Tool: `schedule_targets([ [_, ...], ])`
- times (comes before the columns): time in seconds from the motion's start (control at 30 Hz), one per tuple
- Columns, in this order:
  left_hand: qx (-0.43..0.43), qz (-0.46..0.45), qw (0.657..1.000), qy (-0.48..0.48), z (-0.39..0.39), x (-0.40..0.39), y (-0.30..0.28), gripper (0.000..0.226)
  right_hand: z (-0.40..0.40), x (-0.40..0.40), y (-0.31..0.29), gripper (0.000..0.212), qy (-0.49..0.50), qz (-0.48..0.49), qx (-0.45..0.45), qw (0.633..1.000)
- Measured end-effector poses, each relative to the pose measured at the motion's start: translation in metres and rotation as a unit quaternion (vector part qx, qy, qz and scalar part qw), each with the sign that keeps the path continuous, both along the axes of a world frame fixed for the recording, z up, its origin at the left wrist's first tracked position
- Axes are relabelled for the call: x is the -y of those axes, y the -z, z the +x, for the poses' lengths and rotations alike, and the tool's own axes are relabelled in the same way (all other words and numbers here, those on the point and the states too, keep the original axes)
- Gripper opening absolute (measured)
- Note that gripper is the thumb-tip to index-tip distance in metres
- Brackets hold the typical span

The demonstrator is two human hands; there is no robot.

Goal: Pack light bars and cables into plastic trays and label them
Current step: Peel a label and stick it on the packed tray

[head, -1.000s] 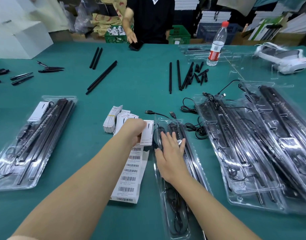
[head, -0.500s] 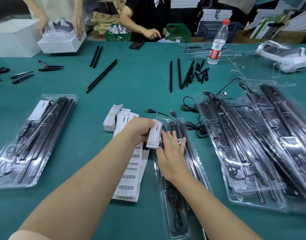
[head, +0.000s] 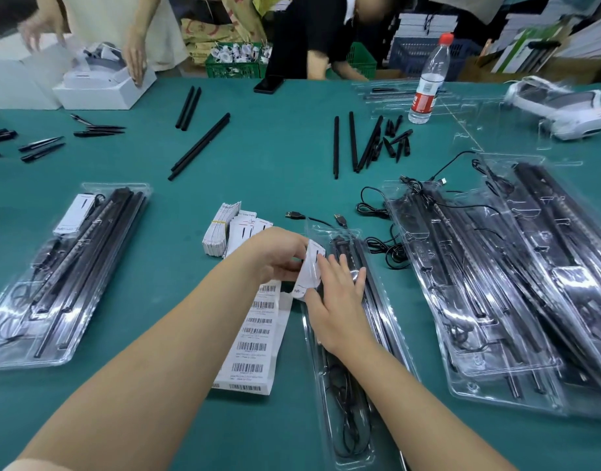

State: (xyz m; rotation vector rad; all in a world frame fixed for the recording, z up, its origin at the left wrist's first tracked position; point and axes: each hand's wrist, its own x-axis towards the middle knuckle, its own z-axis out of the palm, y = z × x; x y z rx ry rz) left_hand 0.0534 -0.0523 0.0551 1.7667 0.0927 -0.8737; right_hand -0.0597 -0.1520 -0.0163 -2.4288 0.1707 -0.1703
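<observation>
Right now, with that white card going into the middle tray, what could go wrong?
The left hand pinches the white card, which is already bent, so pushing it in could crease it. The right hand lies flat on the clear tray; pressing harder might dent the thin plastic or pinch the cable inside. The barcode sheet lies under the left forearm and might get dragged along.
</observation>
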Motion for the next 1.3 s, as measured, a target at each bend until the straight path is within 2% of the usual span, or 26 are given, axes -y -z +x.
schedule_targets([
  [0.13, -0.019, -0.022, 0.999, -0.019, 0.000, -0.001, 0.000, 0.036, 0.000, -0.001, 0.000, 0.076, 0.003, -0.003, 0.000, 1.000],
  [0.3, -0.016, -0.064, 0.992, -0.104, -0.003, 0.007, 0.005, 0.035, 0.000, -0.001, -0.001, 0.076, 0.000, -0.008, -0.001, 1.000],
  [0.53, -0.080, -0.117, 0.980, -0.141, -0.009, 0.003, 0.006, 0.026, 0.000, -0.001, -0.001, 0.071, 0.000, -0.018, 0.003, 1.000],
  [0.63, -0.088, -0.095, 0.985, -0.111, -0.009, 0.002, 0.003, 0.016, 0.000, -0.002, 0.001, 0.069, 0.006, -0.030, 0.007, 1.000],
  [0.87, -0.080, -0.037, 0.996, -0.018, -0.007, 0.000, -0.004, 0.021, 0.001, -0.002, 0.002, 0.068, 0.016, -0.026, 0.025, 0.999],
  [1.07, -0.090, -0.064, 0.992, -0.062, -0.006, 0.003, 0.002, 0.018, 0.000, -0.003, 0.000, 0.074, 0.022, -0.020, 0.033, 0.999],
  [1.2, -0.055, -0.035, 0.997, -0.044, -0.005, 0.001, 0.005, 0.013, 0.001, -0.003, 0.002, 0.076, 0.022, -0.054, 0.025, 0.998],
  [1.3, 0.003, 0.014, 1.000, -0.015, 0.001, -0.003, 0.007, 0.007, 0.001, -0.004, 0.002, 0.074, 0.020, -0.073, 0.019, 0.997],
])
